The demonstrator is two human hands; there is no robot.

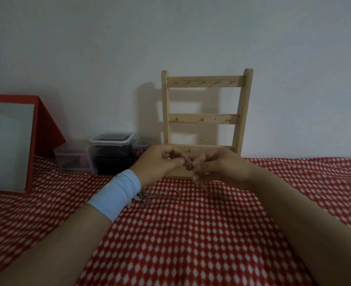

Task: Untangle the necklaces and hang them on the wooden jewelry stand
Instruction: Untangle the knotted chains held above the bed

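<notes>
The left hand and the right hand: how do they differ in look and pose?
The left hand has a light blue band on its wrist; the right hand has a bare wrist. The left hand pinches the chain higher; the right hand pinches it lower. Both hold the same tangled chain before the wooden stand.

We count two hands: the left hand [160,162] and the right hand [222,165]. One wooden jewelry stand [206,120] is present, with three crossbars. We see one necklace chain [189,164] between the hands and further chains [160,196] lying on the cloth, too tangled for us to number. One pale wristband [116,196] sits on the left wrist. We count at least three clear plastic containers [110,139] by the wall, and one red-framed panel [7,145].
</notes>
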